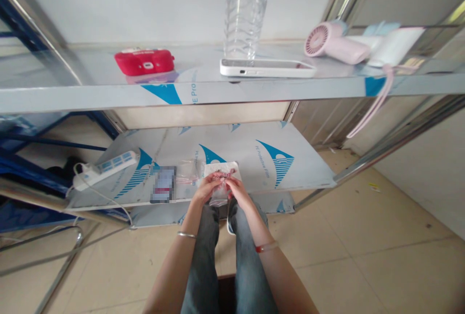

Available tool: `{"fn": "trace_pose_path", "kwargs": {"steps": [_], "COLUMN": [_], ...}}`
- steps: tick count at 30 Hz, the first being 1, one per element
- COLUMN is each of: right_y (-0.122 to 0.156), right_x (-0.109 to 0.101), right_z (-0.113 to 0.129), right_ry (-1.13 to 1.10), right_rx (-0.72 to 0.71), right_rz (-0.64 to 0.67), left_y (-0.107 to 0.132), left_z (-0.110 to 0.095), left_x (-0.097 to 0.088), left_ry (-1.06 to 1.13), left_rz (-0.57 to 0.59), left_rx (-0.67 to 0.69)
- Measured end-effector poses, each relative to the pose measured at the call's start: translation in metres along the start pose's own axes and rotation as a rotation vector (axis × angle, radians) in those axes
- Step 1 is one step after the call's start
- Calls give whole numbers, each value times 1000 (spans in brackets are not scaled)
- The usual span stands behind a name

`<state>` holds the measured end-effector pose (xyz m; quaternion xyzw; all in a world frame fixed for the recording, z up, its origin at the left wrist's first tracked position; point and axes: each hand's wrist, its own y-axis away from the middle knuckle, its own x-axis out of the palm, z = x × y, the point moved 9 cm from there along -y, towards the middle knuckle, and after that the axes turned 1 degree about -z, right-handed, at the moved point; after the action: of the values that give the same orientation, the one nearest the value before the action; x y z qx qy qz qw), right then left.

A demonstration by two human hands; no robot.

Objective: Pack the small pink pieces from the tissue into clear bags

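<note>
My left hand (208, 187) and my right hand (235, 187) meet at the front edge of the lower shelf. Both have their fingers closed on a small pinkish-red item (225, 174) that looks like a short strand of beads; its exact kind is too small to make out. Beneath them lies a white tray or sheet (232, 164), partly covered by the hands. Just to the left are clear plastic bags (187, 171) with something pink in them. Farther left a phone (163, 184) with a blurred-out screen rests at the shelf's edge.
A white power strip (109, 166) with a trailing cable sits left on the lower shelf (247, 144). The upper shelf (203, 92) overhangs it, bearing a red case (145, 63), water bottle (243, 18), white-cased phone (267, 68) and pink handheld fan (337, 45) with a dangling strap.
</note>
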<state>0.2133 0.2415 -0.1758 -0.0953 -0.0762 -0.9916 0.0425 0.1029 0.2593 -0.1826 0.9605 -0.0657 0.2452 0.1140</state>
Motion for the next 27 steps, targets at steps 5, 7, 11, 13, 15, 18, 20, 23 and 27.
{"fn": "trace_pose_path", "kwargs": {"steps": [5, 7, 11, 13, 15, 18, 20, 23, 27], "right_y": [4, 5, 7, 9, 9, 6, 3, -2, -1], "right_x": [1, 4, 12, 13, 13, 12, 8, 2, 2], "right_z": [-1, 2, 6, 5, 3, -1, -2, -2, 1], "right_ry": [-40, -28, -28, -37, -47, -35, -16, -6, -24], "right_rx": [53, 39, 35, 54, 75, 63, 33, -7, -20], "right_rz": [18, 48, 119, 119, 113, 106, 86, 49, 53], "left_y": [1, 2, 5, 5, 6, 5, 5, 5, 3], "left_z": [0, -2, -5, -6, -6, -6, -5, -1, 1], "left_x": [2, 3, 5, 6, 7, 6, 6, 6, 5], "left_ry": [-20, -40, -46, -34, -25, -36, -45, -58, -47], "left_rz": [27, 39, 38, 32, 26, 13, 9, 18, 26], "left_rx": [-9, 4, 21, 8, -1, -3, -12, -36, -21]}}
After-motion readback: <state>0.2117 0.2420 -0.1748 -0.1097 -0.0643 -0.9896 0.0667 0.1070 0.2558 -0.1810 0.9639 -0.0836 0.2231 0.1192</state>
